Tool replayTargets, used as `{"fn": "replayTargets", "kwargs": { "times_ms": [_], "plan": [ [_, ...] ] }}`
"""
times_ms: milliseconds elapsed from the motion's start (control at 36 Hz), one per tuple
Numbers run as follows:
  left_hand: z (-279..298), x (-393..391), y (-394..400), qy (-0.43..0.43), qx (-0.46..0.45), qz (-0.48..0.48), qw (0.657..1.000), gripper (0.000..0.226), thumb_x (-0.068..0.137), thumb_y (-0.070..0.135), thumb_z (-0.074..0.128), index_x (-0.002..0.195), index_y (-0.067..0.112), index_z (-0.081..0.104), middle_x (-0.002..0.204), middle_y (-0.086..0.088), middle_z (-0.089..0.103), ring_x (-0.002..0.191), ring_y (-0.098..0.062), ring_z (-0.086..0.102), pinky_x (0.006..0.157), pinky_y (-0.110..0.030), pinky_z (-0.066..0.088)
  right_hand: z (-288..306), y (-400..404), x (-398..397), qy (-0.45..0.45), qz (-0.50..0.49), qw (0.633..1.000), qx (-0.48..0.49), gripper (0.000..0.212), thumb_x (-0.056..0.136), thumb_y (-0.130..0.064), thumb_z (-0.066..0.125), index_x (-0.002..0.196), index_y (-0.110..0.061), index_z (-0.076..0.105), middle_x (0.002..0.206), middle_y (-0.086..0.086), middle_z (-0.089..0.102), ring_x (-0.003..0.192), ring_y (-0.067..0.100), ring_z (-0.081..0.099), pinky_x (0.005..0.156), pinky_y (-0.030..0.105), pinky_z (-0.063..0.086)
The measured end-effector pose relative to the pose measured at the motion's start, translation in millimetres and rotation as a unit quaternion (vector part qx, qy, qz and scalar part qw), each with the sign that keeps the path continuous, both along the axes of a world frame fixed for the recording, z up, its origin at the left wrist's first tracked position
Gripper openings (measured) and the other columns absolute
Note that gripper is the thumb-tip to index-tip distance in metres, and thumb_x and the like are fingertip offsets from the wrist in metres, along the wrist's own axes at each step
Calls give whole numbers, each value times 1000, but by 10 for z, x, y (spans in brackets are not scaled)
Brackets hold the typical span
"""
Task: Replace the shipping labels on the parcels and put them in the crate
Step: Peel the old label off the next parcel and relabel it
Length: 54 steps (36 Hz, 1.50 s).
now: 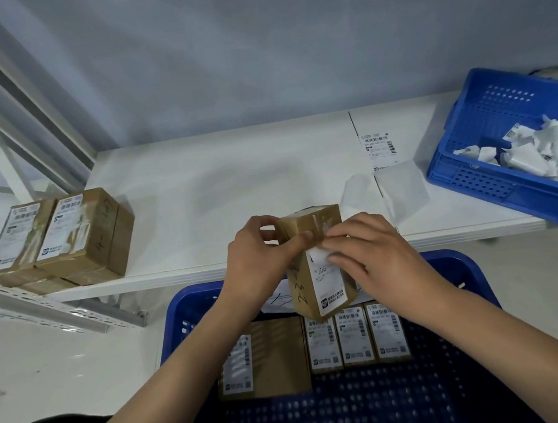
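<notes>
A small brown cardboard parcel [314,262] stands on end above the near blue crate [184,310]. My left hand [257,251] grips its upper left side, fingers curled over the top and thumb across the front. My right hand [368,253] pinches the top edge of the white shipping label [330,288] stuck on the parcel's front face. Inside the crate lie several labelled parcels [354,336] side by side and a larger one [262,359] to their left.
On the white shelf [232,175], a stack of labelled parcels [63,234] sits at the left edge. A fresh label sheet [377,146] and clear backing paper [389,192] lie at the right. A second blue crate [490,141] at far right holds torn label scraps [540,153].
</notes>
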<state>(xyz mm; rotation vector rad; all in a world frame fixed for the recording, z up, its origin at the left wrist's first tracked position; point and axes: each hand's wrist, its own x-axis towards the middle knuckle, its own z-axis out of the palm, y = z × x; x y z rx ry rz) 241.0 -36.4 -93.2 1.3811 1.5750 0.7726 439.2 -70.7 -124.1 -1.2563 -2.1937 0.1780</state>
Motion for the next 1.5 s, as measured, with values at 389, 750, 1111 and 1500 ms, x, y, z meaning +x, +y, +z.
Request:
{"fn": "replayTargets", "kwargs": {
  "times_ms": [389, 750, 1111, 1500],
  "plan": [
    [-25, 25, -11, 32, -7, -8, 999, 48, 83, 46, 78, 118, 18, 60, 104, 9, 66, 90, -7, 67, 59, -14, 52, 47, 3, -28, 34, -20, 999, 8, 6, 89, -12, 74, 95, -14, 77, 91, -5, 67, 93, 14, 57, 89, 32, 43],
    [-18, 40, 0, 59, -5, 3, 998, 46, 87, 47, 75, 118, 18, 57, 105, 9, 61, 92, -3, 59, 66, -15, 44, 139, -48, -93, 40, -27, 998, -40, 9, 91, -12, 71, 94, -19, 75, 89, -8, 60, 91, 11, 52, 84, 32, 46],
    [23, 84, 105, 10, -54, 39, 998, 40, 85, 45, 77, 107, 14, 62, 100, -4, 71, 91, -18, 70, 75, -33, 60, 185, -55, -122, 71, -53, 993, -73, 14, 95, -20, 58, 95, -14, 71, 90, -7, 57, 91, 13, 52, 82, 28, 46],
    [-76, 89, 195, -37, -98, 54, 993, 51, 85, 49, 75, 115, 9, 65, 100, -5, 74, 91, -20, 72, 85, -40, 62, 202, -72, -80, 86, -57, 993, -54, 11, 92, -10, 70, 102, -11, 73, 92, -12, 57, 94, 7, 53, 87, 14, 43]
  ]
}}
